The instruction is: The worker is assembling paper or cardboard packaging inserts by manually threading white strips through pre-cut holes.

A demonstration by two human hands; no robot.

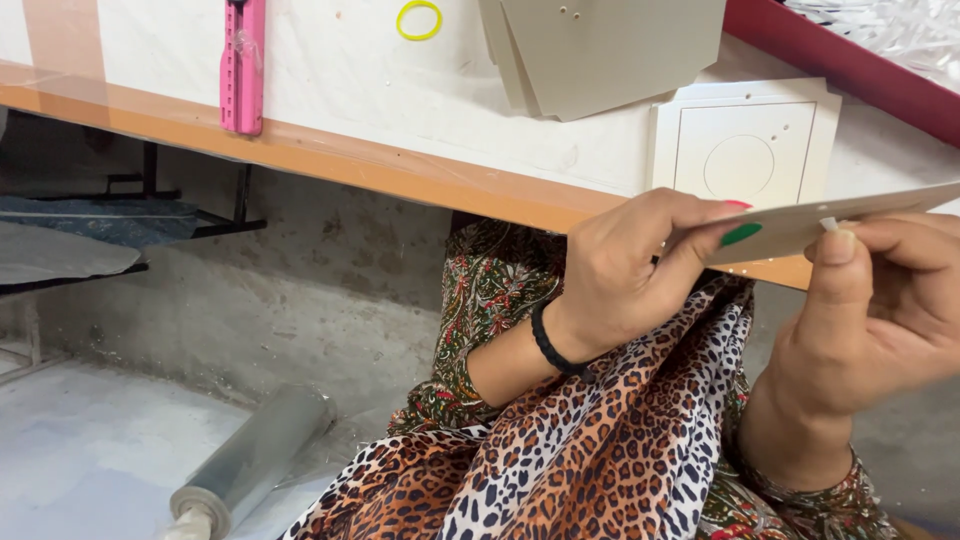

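My left hand (625,275) pinches the near end of a flat beige card (800,225), thumb underneath with a green-painted nail, a black band on the wrist. My right hand (885,320) grips the same card from the right, thumb pressed up against a small white piece (829,224) at the card's lower edge. The card is held edge-on just in front of the table's orange rim (350,160), over my lap in patterned cloth.
On the white tabletop lie a pink cutter (243,65), a yellow rubber band (419,20), a fan of grey cards (610,50) and a stack of white cards with a printed circle (745,150). A red tray edge (840,65) runs at right. A clear film roll (245,465) lies on the floor.
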